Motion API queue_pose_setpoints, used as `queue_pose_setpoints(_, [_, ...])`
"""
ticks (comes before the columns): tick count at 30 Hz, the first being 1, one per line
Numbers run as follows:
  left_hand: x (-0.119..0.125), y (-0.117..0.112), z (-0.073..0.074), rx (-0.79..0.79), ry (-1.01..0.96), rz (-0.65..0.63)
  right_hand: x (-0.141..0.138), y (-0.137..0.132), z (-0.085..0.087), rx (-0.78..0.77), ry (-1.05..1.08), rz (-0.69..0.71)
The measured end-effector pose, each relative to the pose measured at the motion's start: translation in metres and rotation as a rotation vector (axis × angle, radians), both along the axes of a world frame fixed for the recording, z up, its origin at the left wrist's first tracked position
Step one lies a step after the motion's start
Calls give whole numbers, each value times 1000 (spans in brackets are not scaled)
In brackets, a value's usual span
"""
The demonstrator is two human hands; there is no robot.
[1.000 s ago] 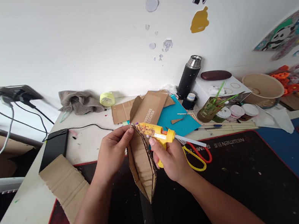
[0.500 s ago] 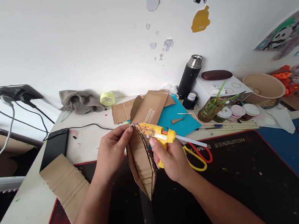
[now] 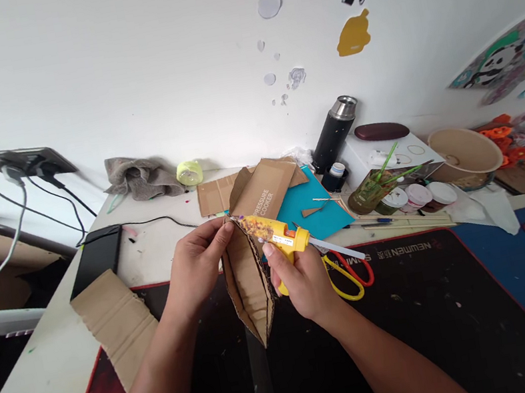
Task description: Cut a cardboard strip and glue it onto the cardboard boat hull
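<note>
My left hand [image 3: 198,265] pinches the top edge of a folded, boat-shaped corrugated cardboard piece [image 3: 249,287] and holds it above the black desk mat [image 3: 438,301]. My right hand [image 3: 300,281] is closed round the handle of a yellow hot glue gun [image 3: 277,236]. The gun's nozzle rests at the cardboard's top corner, close to my left fingertips. A white glue stick [image 3: 337,249] pokes out of the gun's back end to the right.
Red-and-yellow scissors [image 3: 350,272] lie just right of my right hand. Behind are cardboard sheets [image 3: 261,190], teal paper [image 3: 307,205], a black flask [image 3: 333,133], a jar with green sticks [image 3: 368,191] and a paper bowl [image 3: 463,154]. A corrugated strip [image 3: 114,321] and a phone [image 3: 94,253] lie left.
</note>
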State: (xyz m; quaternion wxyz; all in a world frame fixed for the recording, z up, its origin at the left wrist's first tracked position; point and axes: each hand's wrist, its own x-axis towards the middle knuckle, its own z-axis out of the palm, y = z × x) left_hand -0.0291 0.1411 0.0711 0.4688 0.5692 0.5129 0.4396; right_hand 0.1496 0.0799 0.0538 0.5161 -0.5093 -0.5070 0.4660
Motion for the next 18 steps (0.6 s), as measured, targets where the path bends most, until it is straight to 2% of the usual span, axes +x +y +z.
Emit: queue_pose_setpoints(18, [2,-1,2,-8,32,-9,-1,-1,0,-3,15,-8])
